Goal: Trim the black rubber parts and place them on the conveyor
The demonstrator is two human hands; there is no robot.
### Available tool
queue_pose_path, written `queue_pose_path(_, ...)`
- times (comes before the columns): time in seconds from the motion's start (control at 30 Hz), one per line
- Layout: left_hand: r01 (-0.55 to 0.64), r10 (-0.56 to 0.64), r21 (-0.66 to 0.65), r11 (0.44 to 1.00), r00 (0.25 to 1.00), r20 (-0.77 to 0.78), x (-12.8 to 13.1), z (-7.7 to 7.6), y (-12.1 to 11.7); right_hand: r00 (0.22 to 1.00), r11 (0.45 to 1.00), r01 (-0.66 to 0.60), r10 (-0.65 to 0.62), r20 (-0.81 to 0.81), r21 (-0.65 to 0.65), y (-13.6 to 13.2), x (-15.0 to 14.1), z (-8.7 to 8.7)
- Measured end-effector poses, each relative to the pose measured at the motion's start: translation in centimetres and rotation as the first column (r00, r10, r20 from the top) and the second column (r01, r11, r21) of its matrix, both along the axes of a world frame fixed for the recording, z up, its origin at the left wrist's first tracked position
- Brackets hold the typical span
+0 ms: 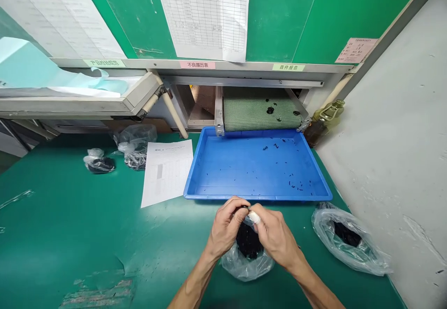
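Pinching a small black piece [243, 209], half hidden, between left hand [226, 229] and right hand [274, 236], just above a clear plastic bag [240, 266].

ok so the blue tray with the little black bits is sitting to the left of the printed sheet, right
Not quite: the head view shows the blue plastic tray to the right of the printed sheet, not the left. It does hold the little black bits.

Glossy blue plastic tray [256, 197], crinkled polythene bag [240, 268]
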State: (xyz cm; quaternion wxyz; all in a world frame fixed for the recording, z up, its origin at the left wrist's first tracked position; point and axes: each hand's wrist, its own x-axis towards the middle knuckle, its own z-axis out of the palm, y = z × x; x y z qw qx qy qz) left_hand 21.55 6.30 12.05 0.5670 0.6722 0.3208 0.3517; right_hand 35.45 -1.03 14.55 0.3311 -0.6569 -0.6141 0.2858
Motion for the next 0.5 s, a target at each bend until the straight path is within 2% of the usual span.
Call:
queue_pose_path(0.1,0.027,-0.027,-0.072,0.997,1.0,0.003,0.3,-0.5,0.2,0.966,0.997,0.012,-0.031,-0.255,-0.075,0.8,0.9,-0.7)
queue_pose_path(0.17,0.012,-0.011,-0.18,0.984,1.0,0.007,0.7,-1.1,0.3,0.943,0.993,0.044,-0.078,-0.325,-0.11,1.3,1.7,-1.6)
queue_pose_path(0.23,-0.013,0.017,-0.295,0.955,1.0,0.009,1.2,-1.7,0.5,0.948,0.986,0.102,-0.136,-0.289,-0.129,1.7,2.7,-2.7)
queue_pose_path(0.3,-0.058,0.067,-0.362,0.93,0.998,0.013,1.5,-2.2,1.0,0.962,0.974,0.188,-0.209,-0.176,-0.128,1.8,3.7,-3.8)
queue_pose_path(0.43,-0.211,0.213,-0.344,0.915,0.976,-0.032,1.0,-2.8,2.3,0.961,0.956,0.273,-0.275,-0.005,-0.108,1.3,5.3,-5.4)
queue_pose_path(0.5,-0.208,0.191,-0.308,0.928,0.978,-0.086,0.3,-2.7,2.4,0.962,0.954,0.273,-0.273,0.015,-0.12,0.9,5.9,-5.8)
